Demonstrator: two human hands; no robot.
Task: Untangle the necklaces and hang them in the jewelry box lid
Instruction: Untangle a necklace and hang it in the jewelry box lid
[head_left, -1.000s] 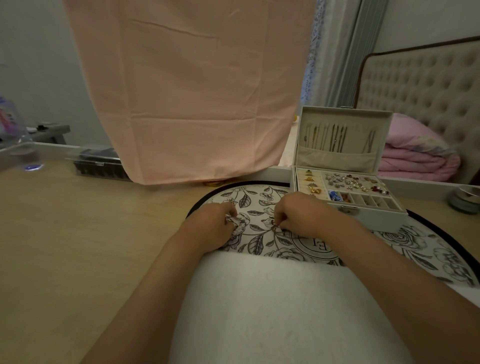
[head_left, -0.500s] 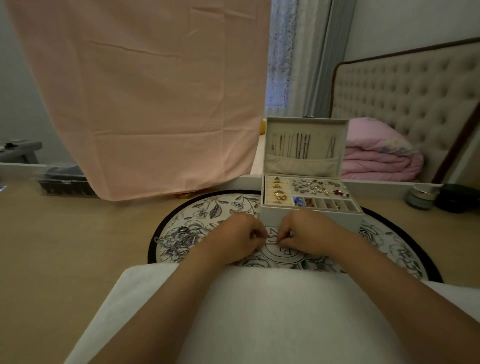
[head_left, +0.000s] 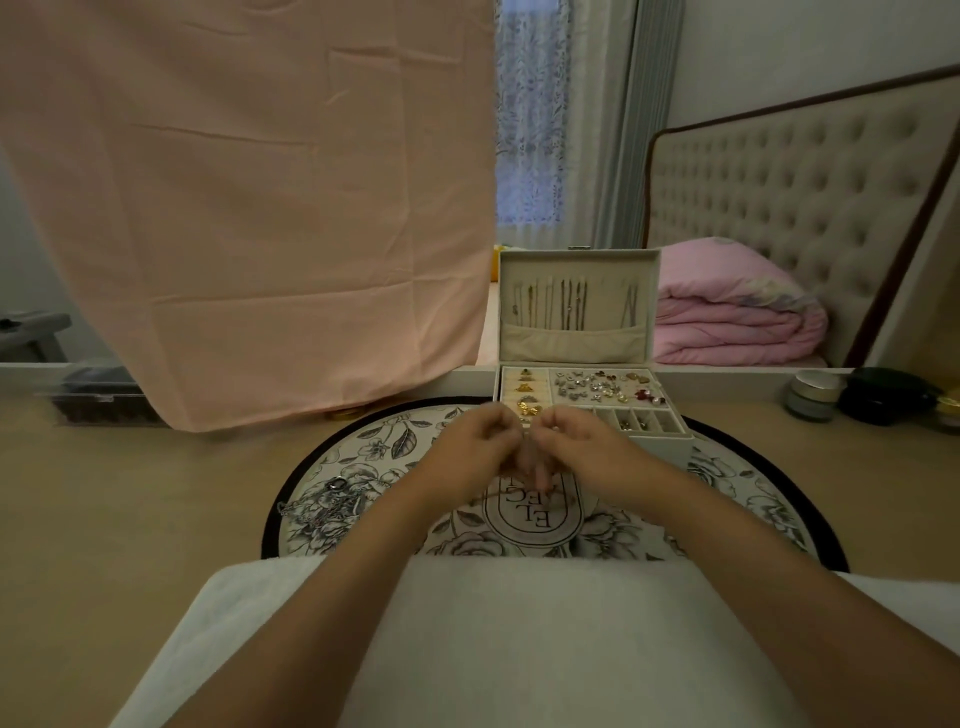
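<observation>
A: Our left hand and right hand meet over the mat, toward 12 o'clock. The fingers are curled, tips almost touching. We should tease the loops apart gently and never pull tight.

B: Yes, but blur hides what they pinch, if anything; we cannot tell. The tangle lies at 9 o'clock on the mat, and the lid stands open at 12.

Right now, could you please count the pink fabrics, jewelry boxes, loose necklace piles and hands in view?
Pink fabrics: 2 (hanging cloth, folded quilt)
Jewelry box: 1
Tangled necklace pile: 1
Hands: 2 (left hand, right hand)
Total: 6
</observation>
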